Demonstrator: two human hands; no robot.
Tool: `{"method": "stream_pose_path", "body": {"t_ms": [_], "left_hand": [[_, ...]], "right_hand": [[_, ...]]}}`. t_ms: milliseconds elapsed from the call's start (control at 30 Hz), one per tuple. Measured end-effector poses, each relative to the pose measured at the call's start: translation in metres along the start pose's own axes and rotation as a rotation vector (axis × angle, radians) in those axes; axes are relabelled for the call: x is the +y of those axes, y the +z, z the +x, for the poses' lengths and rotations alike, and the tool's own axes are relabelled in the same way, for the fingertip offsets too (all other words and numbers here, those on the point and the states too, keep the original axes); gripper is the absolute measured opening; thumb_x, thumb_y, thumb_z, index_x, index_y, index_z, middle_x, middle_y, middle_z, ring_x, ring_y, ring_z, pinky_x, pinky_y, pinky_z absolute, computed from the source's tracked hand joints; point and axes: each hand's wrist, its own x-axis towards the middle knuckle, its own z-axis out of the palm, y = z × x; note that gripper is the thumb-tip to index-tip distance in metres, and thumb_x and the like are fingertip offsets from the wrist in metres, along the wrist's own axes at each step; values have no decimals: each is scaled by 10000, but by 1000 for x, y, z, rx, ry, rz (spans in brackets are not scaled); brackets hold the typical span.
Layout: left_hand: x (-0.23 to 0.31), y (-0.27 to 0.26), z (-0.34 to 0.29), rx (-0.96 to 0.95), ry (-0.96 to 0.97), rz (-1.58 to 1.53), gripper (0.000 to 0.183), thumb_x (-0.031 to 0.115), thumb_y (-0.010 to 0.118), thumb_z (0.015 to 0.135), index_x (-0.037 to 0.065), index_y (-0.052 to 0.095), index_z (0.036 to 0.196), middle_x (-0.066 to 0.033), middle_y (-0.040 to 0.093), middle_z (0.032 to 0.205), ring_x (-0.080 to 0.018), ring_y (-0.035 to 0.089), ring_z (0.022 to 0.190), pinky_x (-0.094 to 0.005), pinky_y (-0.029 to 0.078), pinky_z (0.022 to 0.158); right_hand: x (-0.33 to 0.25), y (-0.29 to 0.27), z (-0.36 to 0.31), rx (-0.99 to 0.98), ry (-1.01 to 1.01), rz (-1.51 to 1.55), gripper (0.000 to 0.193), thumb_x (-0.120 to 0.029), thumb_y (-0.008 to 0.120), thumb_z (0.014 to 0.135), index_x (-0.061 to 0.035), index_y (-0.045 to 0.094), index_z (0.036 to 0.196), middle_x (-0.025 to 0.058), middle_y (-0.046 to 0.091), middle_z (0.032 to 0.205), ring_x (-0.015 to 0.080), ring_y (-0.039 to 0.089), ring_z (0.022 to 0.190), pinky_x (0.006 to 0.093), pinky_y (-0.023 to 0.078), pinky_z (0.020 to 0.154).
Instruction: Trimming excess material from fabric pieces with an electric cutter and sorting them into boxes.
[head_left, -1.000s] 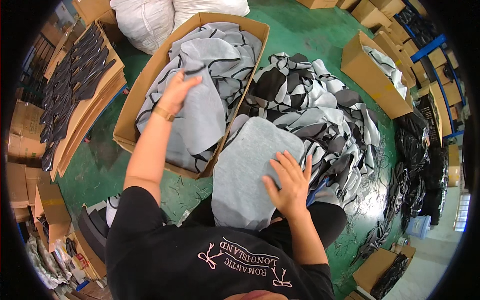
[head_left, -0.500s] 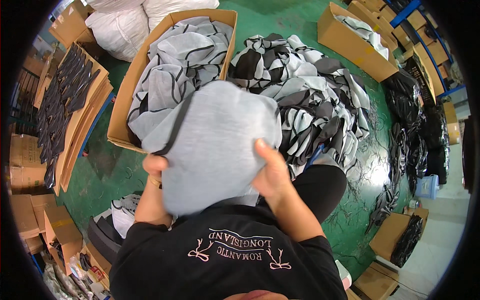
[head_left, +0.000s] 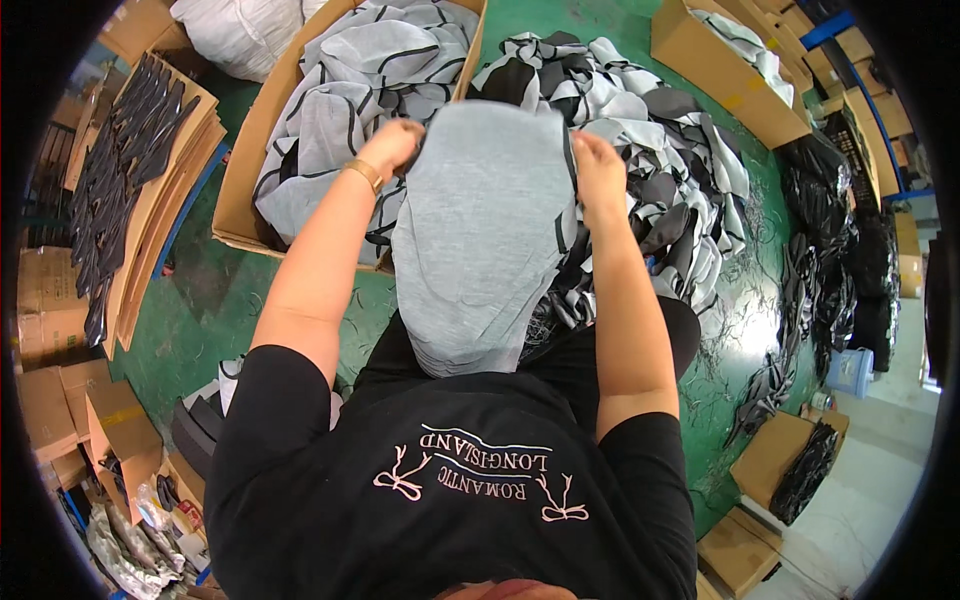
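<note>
One grey fabric piece (head_left: 480, 230) in work, mid-handling by the look of it: spread out between the two hands, lower end down at the lap, black trim showing along its right edge. Nothing marks it as finished. Plenty of similar pieces around: grey, black-trimmed fabric (head_left: 385, 60) piled in the cardboard box (head_left: 240, 205) ahead on the left, and a big loose heap (head_left: 665, 185) of grey and black pieces on the green floor (head_left: 225, 310) ahead on the right. Which pile is done and which is left, can't tell; only this one piece is being handled, so the bulk lies outside the grip either way. Left hand (head_left: 396, 146) is at the piece's upper left edge, fingers curled but blurred; can't tell whether that grip is pinching cloth. Right hand (head_left: 598, 170) is at the upper right edge, thumb and fingers bunched, grip apparently pinching the trimmed border. Main body of the piece lies between the two grips and toward the wearer, its upper edge slightly blurred, roughly level with the fingertips.
</note>
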Motion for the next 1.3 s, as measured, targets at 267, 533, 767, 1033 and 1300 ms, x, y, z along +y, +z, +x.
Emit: {"method": "stream_pose_path", "body": {"t_ms": [267,533,767,1033,1300], "left_hand": [[-20,36,-110,-11,138,-313,470,412,446,965,2,610,1124,-50,648,977,-115,560,902,-264,444,824],[18,61,-128,40,319,6,538,433,712,789,-21,639,1069,-124,675,908,-152,631,816,-282,485,752],[-16,23,-95,-307,1,-162,377,339,669,845,11,658,1029,-88,662,811,-175,619,746,-301,489,680],[-132,-92,32,302,111,1449,269,109,483,855,97,626,1082,-111,621,1117,-273,578,1070,-432,366,988],[-57,-149,-13,-135,-185,1335,333,119,440,827,-7,584,1100,-226,527,1246,-362,529,1124,-413,415,949]], "right_hand": [[69,-22,-92,51,-300,-8,224,-82,466,940,12,588,1102,123,637,1029,183,589,929,291,441,866],[-18,-51,-69,159,-629,-659,312,-28,594,817,-22,591,1129,161,572,1150,298,535,1076,355,431,900],[-17,25,-116,-296,-855,-1025,591,-417,537,852,-80,473,1334,145,415,1408,304,351,1329,505,158,1110],[-21,38,-117,-337,-861,-1006,570,-416,511,869,-62,496,1316,136,428,1402,293,357,1330,496,154,1113],[-24,40,-115,-331,-864,-968,566,-381,563,844,-67,494,1310,134,425,1404,304,350,1333,490,167,1106]]}}
